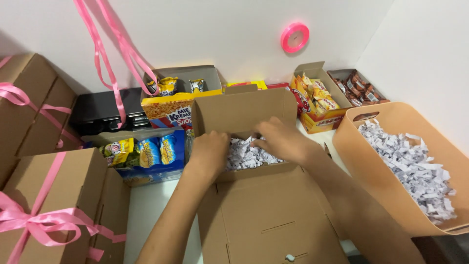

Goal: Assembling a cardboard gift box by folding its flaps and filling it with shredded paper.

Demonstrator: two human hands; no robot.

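Corrugated cardboard box (pixel 266 215); left hand (pixel 209 152), right hand (pixel 281 139) pressing flat, unclenched, into crinkled shredded paper (pixel 246 155).

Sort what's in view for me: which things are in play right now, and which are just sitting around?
In play:
left hand
right hand
open cardboard box
shredded paper in the box
bin of shredded paper

Sitting around:
ribboned boxes
snack cartons
pink ribbon roll

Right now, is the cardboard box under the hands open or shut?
Open. The cardboard box has its lid folded toward the person, and both hands, left hand and right hand, press shredded paper inside.
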